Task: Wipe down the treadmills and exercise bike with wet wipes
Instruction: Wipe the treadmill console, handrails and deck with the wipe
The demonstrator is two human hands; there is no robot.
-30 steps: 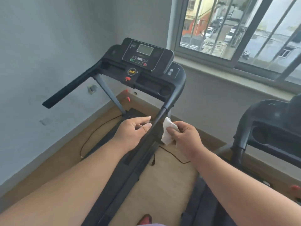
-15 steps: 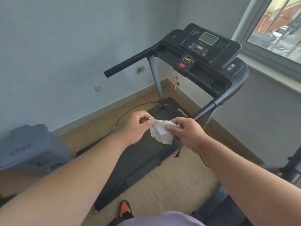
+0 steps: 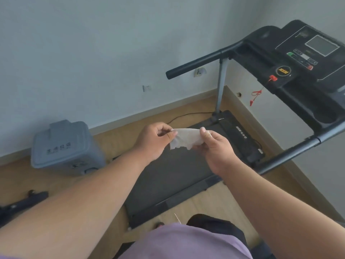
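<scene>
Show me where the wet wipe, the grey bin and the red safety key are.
wet wipe [image 3: 183,138], head view, middle of the sheet.
grey bin [image 3: 63,146], head view, lid.
red safety key [image 3: 273,78], head view, clip on console.

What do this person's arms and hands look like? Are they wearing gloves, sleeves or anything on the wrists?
Both arms are bare from the lower edge of the picture to the fingertips: no sleeves show on them. The left hand and right hand wear no gloves, and no watch, band or ring is visible. At the bottom of the view, a lilac garment covers the body.
</scene>
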